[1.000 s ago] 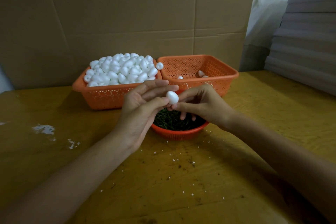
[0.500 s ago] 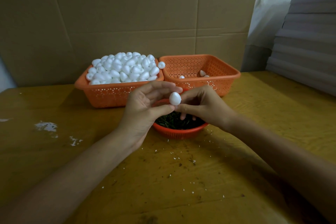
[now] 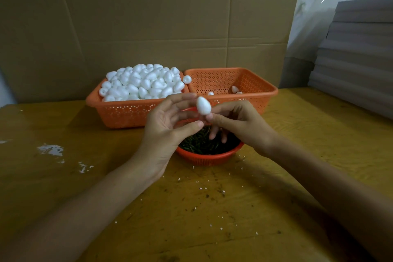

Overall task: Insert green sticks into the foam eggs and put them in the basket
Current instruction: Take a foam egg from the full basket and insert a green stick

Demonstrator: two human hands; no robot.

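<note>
Nearest: scuffed wooden bench [image 3: 212, 229], white smear [image 3: 51, 150] at left, pale flecks and dark specks scattered about. Two bare forearms in from the bottom corners, meeting mid-frame. Left hand [image 3: 168, 132] palm inward, fingers loosely extended and spread beside the egg, gripping nothing; thumb tip just under the egg, close to the right thumb; contact with the egg unclear. Right hand [image 3: 240, 125] pinching the lower end of a white foam egg [image 3: 203, 105] between thumb and forefinger, remaining fingers pointing down toward the bowl. Egg upright, pointed end up, in the air between both hands. Any stick in it hidden. Directly below the hands: round orange bowl [image 3: 209, 158] on the bench, heap of thin green sticks [image 3: 200, 144] inside. Behind, two rectangular perforated orange baskets side by side, touching: left basket [image 3: 121, 114] heaped with plain eggs [image 3: 144, 83], stray egg [image 3: 187, 79] at the shared rim; right basket [image 3: 214, 78] with only a few eggs [image 3: 235, 89] at the bottom. Farthest: cardboard sheets [image 3: 148, 27] as backdrop, stack of grey boards [image 3: 359, 59] far right.
</note>
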